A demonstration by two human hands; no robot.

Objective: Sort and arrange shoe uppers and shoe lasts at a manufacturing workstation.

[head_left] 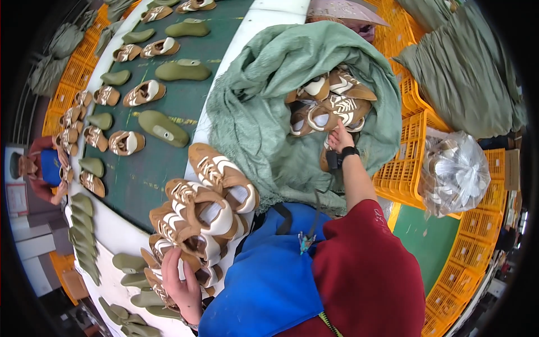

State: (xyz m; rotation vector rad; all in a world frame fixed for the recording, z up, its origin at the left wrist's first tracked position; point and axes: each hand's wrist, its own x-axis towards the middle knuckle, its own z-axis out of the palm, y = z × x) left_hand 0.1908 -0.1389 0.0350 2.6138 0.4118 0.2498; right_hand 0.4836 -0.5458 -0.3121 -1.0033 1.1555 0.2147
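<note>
My right hand (pixel 339 138), with a dark band on its wrist, reaches into a green woven sack (pixel 252 95). Its fingers are closed at the edge of a brown-and-white sneaker (pixel 347 108) lying among several others inside. To the left, a stack of matching sneakers (pixel 196 205) leans in a row along the table's near edge. My left hand (pixel 182 283) rests against the lower end of this stack, its fingers apart, a white heel (pixel 181 269) showing between them. The soles of the lower shoes are partly hidden.
Beyond the stack runs a green conveyor belt (pixel 168 109) carrying sneakers and olive shoe lasts (pixel 163 128). More lasts (pixel 129 263) lie on the white table at lower left. Orange crates (pixel 404 163) and a clear bag (pixel 456 174) stand at right. Another person (pixel 45 168) works across the belt.
</note>
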